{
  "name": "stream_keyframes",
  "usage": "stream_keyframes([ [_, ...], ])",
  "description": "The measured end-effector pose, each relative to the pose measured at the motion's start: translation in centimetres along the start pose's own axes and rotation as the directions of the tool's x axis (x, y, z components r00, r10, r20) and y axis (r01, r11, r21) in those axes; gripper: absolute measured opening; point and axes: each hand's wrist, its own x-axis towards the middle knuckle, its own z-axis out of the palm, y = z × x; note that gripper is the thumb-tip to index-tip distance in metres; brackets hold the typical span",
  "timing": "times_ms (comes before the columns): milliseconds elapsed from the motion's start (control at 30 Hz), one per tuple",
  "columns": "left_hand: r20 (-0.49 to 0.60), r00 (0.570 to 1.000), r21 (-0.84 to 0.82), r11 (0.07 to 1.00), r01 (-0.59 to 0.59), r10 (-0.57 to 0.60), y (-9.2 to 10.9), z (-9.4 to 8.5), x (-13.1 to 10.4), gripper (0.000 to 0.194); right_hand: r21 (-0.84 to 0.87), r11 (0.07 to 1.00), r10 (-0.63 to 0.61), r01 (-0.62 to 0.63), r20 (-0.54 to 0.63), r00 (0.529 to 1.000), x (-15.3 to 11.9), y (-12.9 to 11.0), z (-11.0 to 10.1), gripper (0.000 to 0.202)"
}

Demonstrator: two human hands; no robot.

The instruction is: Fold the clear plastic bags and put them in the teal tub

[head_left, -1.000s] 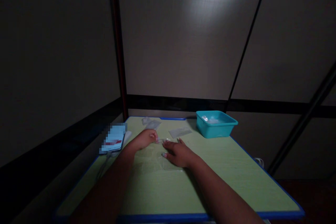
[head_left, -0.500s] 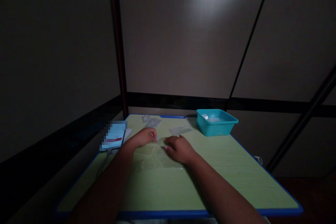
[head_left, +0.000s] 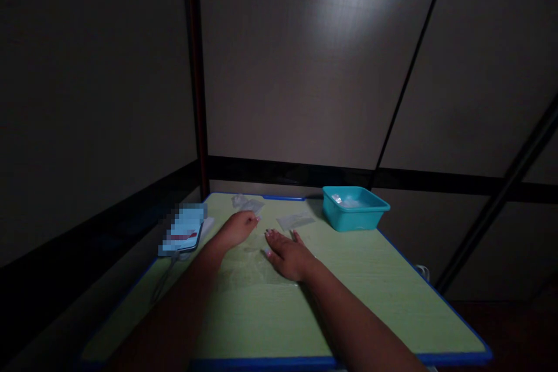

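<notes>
Clear, thin plastic film (head_left: 246,272) is being spread flat on the green tabletop (head_left: 270,322), its surface faintly creased and catching dull glints. Its right part is being covered by the palm-down right hand (head_left: 288,256), and its far left part is being overhung by the left hand (head_left: 239,228). Whether one piece or several are being laid there is being obscured by the dimness.

Green Tabletop Bore Clear Plastic

Clear film (head_left: 239,276) lay flat mid-table on the blue-edged green table (head_left: 357,314). Crumpled plastic (head_left: 247,203), a flat packet (head_left: 295,221) and a teal basin (head_left: 355,219) sat farther back, a lit phone (head_left: 185,230) at the left.
</notes>
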Motion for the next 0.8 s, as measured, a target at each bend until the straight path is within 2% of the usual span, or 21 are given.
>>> stream_keyframes([
  [100, -0.037, 0.998, 0.071, 0.997, -0.044, 0.047, 0.7, 1.1, -0.3, 0.033, -0.006, 1.000, 0.000, 0.000, 0.007, 1.000, 0.0, -0.1, -0.1, 0.056],
  [167, 0.028, 0.997, 0.147, 0.986, -0.079, 0.076, 1.4, 2.2, -0.6, 0.046, -0.022, 1.000, 0.016, -0.016, -0.016, 1.000, 0.0, -0.2, -0.3, 0.055],
  [267, 0.158, 0.984, 0.263, 0.957, -0.122, 0.082, 2.6, 3.6, -1.2, 0.060, -0.063, 0.996, 0.063, -0.071, -0.111, 0.992, 0.1, -0.1, -0.4, 0.053],
  [333, 0.186, 0.980, 0.312, 0.942, -0.128, 0.071, 3.2, 4.3, -1.7, 0.066, -0.082, 0.991, 0.090, -0.102, -0.140, 0.986, 0.1, 0.2, -0.3, 0.053],
  [567, 0.250, 0.968, 0.378, 0.922, -0.085, -0.013, 3.3, 5.2, -2.7, 0.074, -0.069, 0.981, 0.176, -0.179, -0.044, 0.983, 0.5, 1.2, 0.3, 0.055],
  [800, 0.222, 0.974, 0.421, 0.905, -0.063, -0.036, 3.1, 5.8, -2.9, 0.078, -0.107, 0.954, 0.271, -0.279, -0.083, 0.959, 0.2, 2.8, 0.4, 0.054],
])
